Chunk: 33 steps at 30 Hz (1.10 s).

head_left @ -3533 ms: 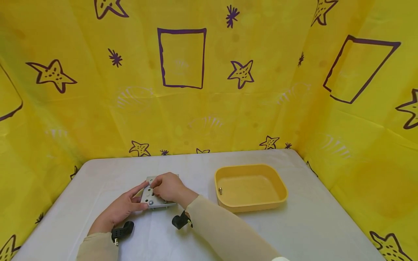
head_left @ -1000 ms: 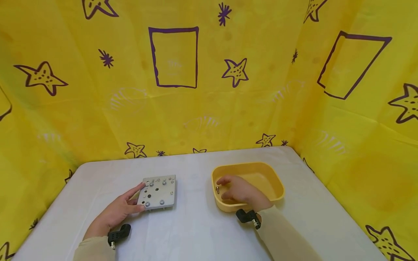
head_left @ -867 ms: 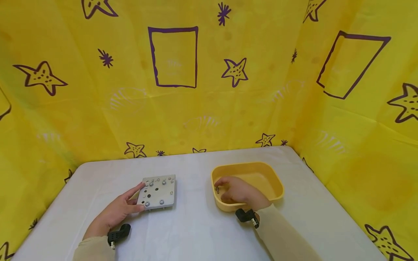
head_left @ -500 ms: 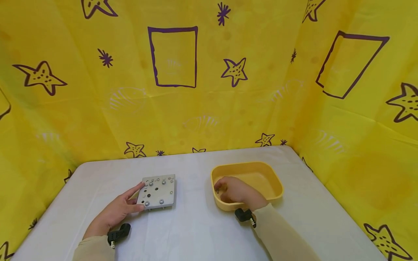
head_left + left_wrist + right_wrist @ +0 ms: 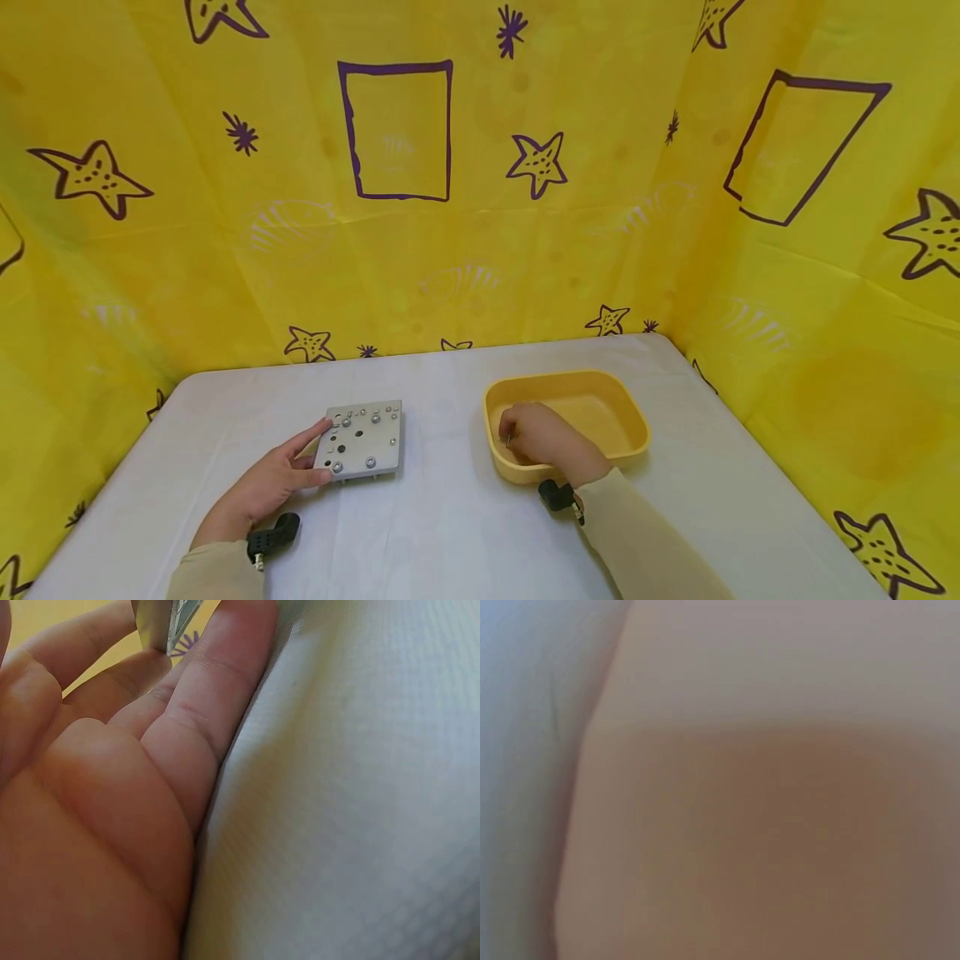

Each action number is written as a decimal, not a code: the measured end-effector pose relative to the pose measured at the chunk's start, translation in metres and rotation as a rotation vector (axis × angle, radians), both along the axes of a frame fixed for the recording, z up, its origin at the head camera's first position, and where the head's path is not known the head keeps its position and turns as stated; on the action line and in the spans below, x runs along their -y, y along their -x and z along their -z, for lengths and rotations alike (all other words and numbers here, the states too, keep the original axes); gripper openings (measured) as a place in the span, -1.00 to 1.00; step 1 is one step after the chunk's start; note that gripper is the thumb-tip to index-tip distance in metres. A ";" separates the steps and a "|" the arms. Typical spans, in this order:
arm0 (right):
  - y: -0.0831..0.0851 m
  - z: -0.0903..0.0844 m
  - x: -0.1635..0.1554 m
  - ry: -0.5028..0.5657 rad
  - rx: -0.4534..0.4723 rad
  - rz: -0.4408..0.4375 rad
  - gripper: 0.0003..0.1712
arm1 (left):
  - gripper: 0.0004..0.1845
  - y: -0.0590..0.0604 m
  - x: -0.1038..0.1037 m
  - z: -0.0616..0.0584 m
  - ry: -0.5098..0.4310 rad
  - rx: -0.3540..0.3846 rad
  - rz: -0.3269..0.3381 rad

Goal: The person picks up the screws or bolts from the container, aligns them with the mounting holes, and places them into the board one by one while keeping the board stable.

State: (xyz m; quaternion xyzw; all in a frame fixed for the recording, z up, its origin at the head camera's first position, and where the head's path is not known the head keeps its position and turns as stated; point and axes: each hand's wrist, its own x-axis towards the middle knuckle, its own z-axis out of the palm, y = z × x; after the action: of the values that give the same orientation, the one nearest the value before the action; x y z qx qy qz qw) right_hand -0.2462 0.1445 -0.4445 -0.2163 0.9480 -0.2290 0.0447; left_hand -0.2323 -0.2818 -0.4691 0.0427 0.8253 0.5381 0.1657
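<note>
Inside yellow tray [image 5: 630,417], R hand [image 5: 543,435] pinched small screw [image 5: 508,437]; L hand [image 5: 262,487], fingers relaxed, steadied metal plate [image 5: 362,437]. Weak pinch could've dropped the screw.

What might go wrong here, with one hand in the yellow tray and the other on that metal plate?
The right hand pinches a tiny screw inside the yellow tray; something that small could easily slip and drop back in. The left hand only touches the edge of the metal plate, so the plate might slide on the smooth table.
</note>
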 end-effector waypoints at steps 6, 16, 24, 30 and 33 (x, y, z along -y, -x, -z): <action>0.000 -0.003 0.002 -0.028 0.013 0.022 -0.74 | 0.07 0.000 0.000 -0.001 0.005 -0.003 -0.003; -0.002 -0.008 -0.008 0.121 0.047 0.135 -0.79 | 0.07 -0.001 -0.001 -0.002 0.016 -0.004 -0.007; -0.002 -0.015 -0.019 0.414 0.101 0.248 -0.88 | 0.07 -0.001 -0.002 -0.002 -0.001 -0.003 -0.010; -0.002 -0.024 -0.016 0.603 0.151 0.331 -0.87 | 0.07 -0.001 -0.002 -0.002 0.009 -0.004 -0.003; 0.000 -0.028 -0.013 0.752 0.213 0.353 -0.86 | 0.07 -0.001 -0.001 -0.002 0.014 -0.008 0.001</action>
State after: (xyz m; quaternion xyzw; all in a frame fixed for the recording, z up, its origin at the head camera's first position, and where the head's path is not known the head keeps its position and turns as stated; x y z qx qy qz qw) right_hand -0.2458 0.1574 -0.4164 -0.0273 0.8112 -0.5838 0.0204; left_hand -0.2309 -0.2805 -0.4673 0.0440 0.8298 0.5320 0.1627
